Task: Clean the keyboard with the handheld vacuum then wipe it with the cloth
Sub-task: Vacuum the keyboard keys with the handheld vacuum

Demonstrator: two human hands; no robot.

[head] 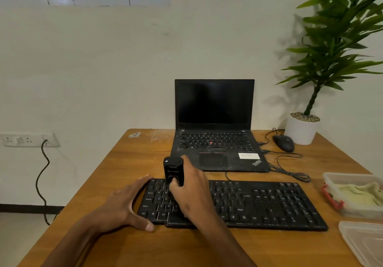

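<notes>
A black full-size keyboard (259, 202) lies across the wooden table, near its front. My right hand (190, 192) grips a small black handheld vacuum (173, 169) held upright over the keyboard's left part; its lower end is hidden behind my fingers. My left hand (124, 204) rests with spread fingers against the keyboard's left edge, thumb at the front corner. A pale yellow-green cloth (358, 194) lies in a clear plastic container (331, 178) at the right edge of the table.
An open black laptop (215, 121) stands behind the keyboard. A black mouse (284, 142) with trailing cables and a white potted plant (301, 130) sit at the back right. A clear lid (364, 244) lies at the front right. A wall socket (29, 139) with a black cord is at the left.
</notes>
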